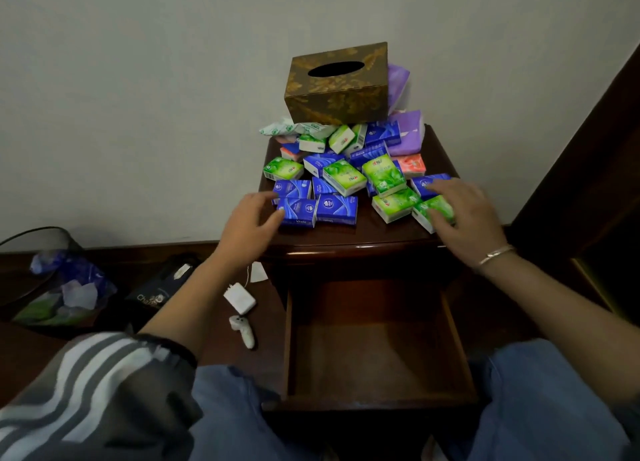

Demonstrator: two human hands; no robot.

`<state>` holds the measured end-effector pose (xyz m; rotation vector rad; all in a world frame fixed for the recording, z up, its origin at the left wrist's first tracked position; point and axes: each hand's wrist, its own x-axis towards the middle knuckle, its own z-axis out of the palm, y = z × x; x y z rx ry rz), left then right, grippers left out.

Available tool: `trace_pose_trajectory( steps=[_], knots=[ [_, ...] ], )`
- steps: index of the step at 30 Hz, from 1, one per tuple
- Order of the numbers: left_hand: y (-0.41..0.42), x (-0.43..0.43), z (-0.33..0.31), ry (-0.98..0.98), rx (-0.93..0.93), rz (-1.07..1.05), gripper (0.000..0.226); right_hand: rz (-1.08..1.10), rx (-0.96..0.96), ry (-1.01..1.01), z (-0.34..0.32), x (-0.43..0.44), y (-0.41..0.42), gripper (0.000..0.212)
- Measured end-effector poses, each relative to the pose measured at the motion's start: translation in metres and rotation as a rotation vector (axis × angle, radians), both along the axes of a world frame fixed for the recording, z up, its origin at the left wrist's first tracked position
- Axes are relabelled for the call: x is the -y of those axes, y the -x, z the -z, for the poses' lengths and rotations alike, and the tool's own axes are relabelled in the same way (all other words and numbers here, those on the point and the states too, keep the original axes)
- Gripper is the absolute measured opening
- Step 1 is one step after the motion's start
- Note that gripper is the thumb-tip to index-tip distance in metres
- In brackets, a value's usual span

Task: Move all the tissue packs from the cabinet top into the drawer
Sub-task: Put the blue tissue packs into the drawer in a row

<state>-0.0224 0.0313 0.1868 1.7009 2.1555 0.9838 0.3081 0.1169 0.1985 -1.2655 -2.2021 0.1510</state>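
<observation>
Nearest, drawer (377,353) pulled open between the knees, bare wood floor showing, no pack inside yet. On the floor to its left, dark bag (152,296) lettered "Cha", rest hidden. Above and beyond the drawer front, cabinet top (346,237). Over its near edge, left hand (247,223) with fingers spread and loosely bent, tips touching the left end of a blue pack (298,212), gripping nothing. Opposite, right hand (467,214) with fingers splayed flat across a green pack (438,209) and a blue one behind, closed round nothing. Beyond the fingertips, tissue packs (346,176) heaped in blue, green, pink and purple, long axes mostly left to right, some skewed; 2 front blue packs nearer the left hand, 2 front green ones nearer the right. Likely calls for a grip, then a short pull back and down into the drawer. Along the front blue pack's edge, a small white word, perhaps "Vinda", too blurred to confirm. Farthest, patterned tissue box (337,86) perched on the heap.
</observation>
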Motion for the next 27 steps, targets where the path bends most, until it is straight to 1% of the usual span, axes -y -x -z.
trace_pose_trajectory(
  steps=[2, 3, 6, 9, 12, 13, 16, 19, 22, 25, 27],
  knots=[
    [-0.004, -0.023, 0.001, 0.025, -0.175, -0.039, 0.052, -0.008, 0.159, -0.026, 0.008, -0.002, 0.033, 0.05],
    [-0.005, -0.032, 0.004, 0.063, -0.232, -0.059, 0.058, -0.02, 0.239, -0.041, 0.016, 0.0, 0.05, 0.056],
    [0.002, -0.051, 0.018, 0.169, -0.274, -0.082, 0.066, -0.028, 0.373, -0.057, 0.039, -0.001, 0.088, 0.063],
    [0.016, -0.06, 0.03, 0.237, -0.309, -0.01, 0.069, 0.047, 0.438, 0.019, 0.064, -0.011, 0.094, 0.063],
    [0.026, -0.065, 0.04, 0.342, -0.336, 0.101, 0.072, 0.059, 0.459, 0.008, 0.08, -0.015, 0.092, 0.061],
    [0.027, -0.065, 0.042, 0.342, -0.344, 0.116, 0.073, 0.061, 0.456, -0.011, 0.081, -0.015, 0.092, 0.06],
    [0.029, -0.063, 0.042, 0.224, -0.434, 0.118, 0.079, 0.068, 0.42, -0.067, 0.084, -0.017, 0.092, 0.057],
    [0.03, -0.061, 0.037, 0.179, -0.523, 0.096, 0.094, 0.076, 0.402, -0.088, 0.086, -0.017, 0.092, 0.056],
    [0.027, -0.061, 0.037, 0.192, -0.486, 0.082, 0.103, 0.076, 0.392, -0.094, 0.085, -0.016, 0.093, 0.056],
    [0.02, -0.06, 0.037, 0.261, -0.351, 0.084, 0.108, 0.064, 0.374, -0.081, 0.084, -0.015, 0.093, 0.057],
    [0.017, -0.057, 0.035, 0.292, -0.356, 0.085, 0.11, 0.035, 0.317, -0.069, 0.082, -0.015, 0.091, 0.056]
  ],
)
